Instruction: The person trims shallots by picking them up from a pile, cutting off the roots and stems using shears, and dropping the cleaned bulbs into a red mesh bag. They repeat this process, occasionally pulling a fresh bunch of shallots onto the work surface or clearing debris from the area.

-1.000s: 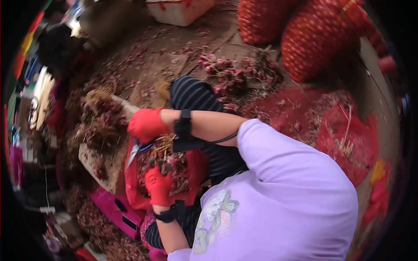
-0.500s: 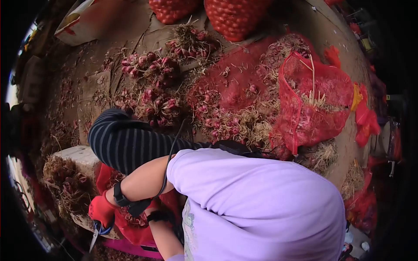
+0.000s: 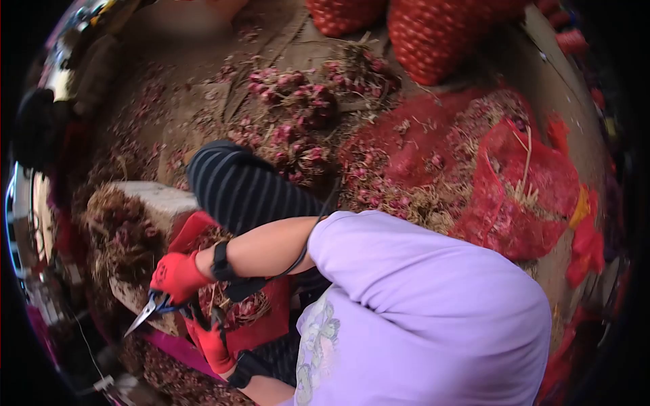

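Dirt ground [image 3: 203,81] everywhere, littered with skins and roots. Bunches of red shallots [image 3: 298,101] lie near its far edge, just in front of two stuffed red mesh sacks [image 3: 440,34]. A limp red net bag [image 3: 528,189] slumps toward the right edge on a spread of trimmings.

Down to the action: the person sits in a lilac shirt [image 3: 420,311] and striped trousers [image 3: 237,186], both hands in red gloves. The right hand [image 3: 177,276] is clenched on a pair of scissors [image 3: 145,312], blades pointing down and out over the near-left corner of a pale block [image 3: 152,199]. That block carries a tangled heap of rooty shallots [image 3: 122,233]. A black band [image 3: 220,260] wraps the right wrist.

The left hand [image 3: 211,342] sits lower, just beside the scissors and at the edge of the red mesh [image 3: 267,325] spread over the lap. Its fingers curl toward the shallots in that mesh [image 3: 233,308]. Whether it actually grips one, I can't tell: the glove and the roots blur together.
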{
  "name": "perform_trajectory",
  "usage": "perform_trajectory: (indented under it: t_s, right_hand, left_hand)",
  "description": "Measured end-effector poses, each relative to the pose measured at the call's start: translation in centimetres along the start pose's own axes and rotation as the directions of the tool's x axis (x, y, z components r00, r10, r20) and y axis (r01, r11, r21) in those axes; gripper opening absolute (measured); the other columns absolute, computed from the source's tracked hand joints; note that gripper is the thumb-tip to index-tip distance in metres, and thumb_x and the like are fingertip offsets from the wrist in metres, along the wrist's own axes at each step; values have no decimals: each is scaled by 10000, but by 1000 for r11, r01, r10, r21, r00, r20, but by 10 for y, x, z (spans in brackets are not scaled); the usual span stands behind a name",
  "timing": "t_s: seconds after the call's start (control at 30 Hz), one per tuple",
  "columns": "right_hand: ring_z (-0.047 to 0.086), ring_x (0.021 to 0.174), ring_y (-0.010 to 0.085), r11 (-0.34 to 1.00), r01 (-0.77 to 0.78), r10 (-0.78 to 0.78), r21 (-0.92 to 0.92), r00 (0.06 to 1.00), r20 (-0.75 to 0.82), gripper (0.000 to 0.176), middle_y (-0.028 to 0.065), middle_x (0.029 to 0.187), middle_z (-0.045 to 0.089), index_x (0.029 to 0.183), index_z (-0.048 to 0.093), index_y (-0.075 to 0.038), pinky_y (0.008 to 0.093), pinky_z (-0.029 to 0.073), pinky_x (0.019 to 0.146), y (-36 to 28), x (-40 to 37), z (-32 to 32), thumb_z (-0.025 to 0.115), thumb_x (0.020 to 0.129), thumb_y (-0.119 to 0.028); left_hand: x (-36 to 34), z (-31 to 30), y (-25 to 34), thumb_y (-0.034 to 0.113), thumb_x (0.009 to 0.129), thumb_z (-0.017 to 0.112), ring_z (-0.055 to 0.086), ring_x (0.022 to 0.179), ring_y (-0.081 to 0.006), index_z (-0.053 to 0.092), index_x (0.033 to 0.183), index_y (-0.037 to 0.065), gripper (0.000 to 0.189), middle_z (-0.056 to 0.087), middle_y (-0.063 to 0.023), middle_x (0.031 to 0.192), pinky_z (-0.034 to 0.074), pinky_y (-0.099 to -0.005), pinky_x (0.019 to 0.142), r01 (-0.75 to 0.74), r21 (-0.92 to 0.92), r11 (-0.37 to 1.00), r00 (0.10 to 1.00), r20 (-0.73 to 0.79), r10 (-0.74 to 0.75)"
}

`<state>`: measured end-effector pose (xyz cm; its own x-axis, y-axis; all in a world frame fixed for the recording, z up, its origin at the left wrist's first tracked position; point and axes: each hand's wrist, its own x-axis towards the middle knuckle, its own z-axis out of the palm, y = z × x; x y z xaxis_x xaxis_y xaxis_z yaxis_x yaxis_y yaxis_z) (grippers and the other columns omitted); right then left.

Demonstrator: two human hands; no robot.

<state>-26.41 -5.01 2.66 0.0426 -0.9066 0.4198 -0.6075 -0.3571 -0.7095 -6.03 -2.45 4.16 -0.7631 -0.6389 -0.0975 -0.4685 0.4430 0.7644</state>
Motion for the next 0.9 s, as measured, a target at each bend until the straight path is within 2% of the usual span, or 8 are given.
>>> perform_trajectory:
  t_s: [0.17, 0.23, 0.37, 0.4, 0.43, 0.6, 0.77, 0.9]
  right_hand:
    - [629, 784, 307, 994, 71, -62, -87, 993, 104, 255, 120, 767, 643, 792, 657, -88, 385, 502, 671, -8, -21, -9, 654, 626, -282]
    - [619, 799, 296, 983, 151, -123, -107, 965, 234, 293, 89, 858, 638, 863, 637, -114, 391, 496, 685, -7, -27, 2, 677, 609, -254]
    - [620, 771, 293, 990, 93, -47, -105, 927, 373, 312, 99, 854, 639, 866, 635, -99, 396, 488, 661, -9, -29, 6, 687, 601, -255]
    - [621, 759, 292, 987, 54, 12, -151, 914, 406, 316, 101, 852, 640, 867, 633, -98, 398, 484, 645, -10, -26, 0, 688, 602, -262]
    - [622, 747, 291, 980, 18, 72, -197, 897, 436, 321, 103, 849, 641, 867, 632, -96, 399, 479, 629, -10, -23, -4, 689, 603, -269]
    - [521, 862, 270, 894, 166, -166, -417, 985, 37, 321, 67, 898, 566, 873, 600, -102, 390, 424, 741, -8, -20, -14, 639, 696, -367]
    - [556, 862, 271, 941, 315, -329, 121, 937, 119, 358, 66, 901, 578, 993, 553, -93, 390, 442, 739, -38, -31, 29, 638, 715, -302]
    - [590, 820, 293, 935, 354, -354, 19, 934, 55, 296, 97, 852, 603, 915, 564, -78, 390, 463, 714, -37, -32, 30, 633, 711, -282]
  left_hand:
    - [5, 14, -1, 294, 979, 362, 497, 1081, -185, 302, 1350, -9, 482, 482, -108, 1198, 399, -300, 953, -126, -707, 695, 939, -312, -146]
    - [9, 15, 23, 331, 984, 330, 534, 983, -168, 353, 1318, -15, 482, 534, -87, 1102, 443, -272, 842, -70, -386, 920, 902, -419, -107]
    - [7, 12, -1, 289, 975, 332, 556, 871, -153, 451, 1241, -34, 434, 580, -79, 1039, 445, -275, 767, -48, -523, 851, 813, -515, -271]
    - [-2, 4, -1, 284, 972, 332, 567, 877, -163, 485, 1211, -35, 426, 592, -98, 1036, 446, -290, 788, 72, 9, 997, 816, -575, -54]
    - [-12, -5, -5, 271, 969, 344, 568, 884, -173, 495, 1198, -36, 412, 592, -108, 1044, 445, -294, 795, 108, -111, 988, 772, -616, -154]
    - [-37, -33, 16, 159, 938, 393, 576, 910, -218, 537, 1144, -40, 320, 583, -144, 1084, 437, -300, 829, 628, 35, 777, 507, -776, -374]
    - [-32, -25, 12, 131, 934, 378, 575, 923, -238, 465, 1218, -35, 341, 567, -152, 1090, 441, -320, 830, 167, -116, 979, 747, -633, -203]
    - [-25, -24, 15, 162, 943, 349, 561, 961, -224, 402, 1277, -22, 385, 564, -151, 1079, 438, -320, 841, -37, -419, 907, 841, -503, -198]
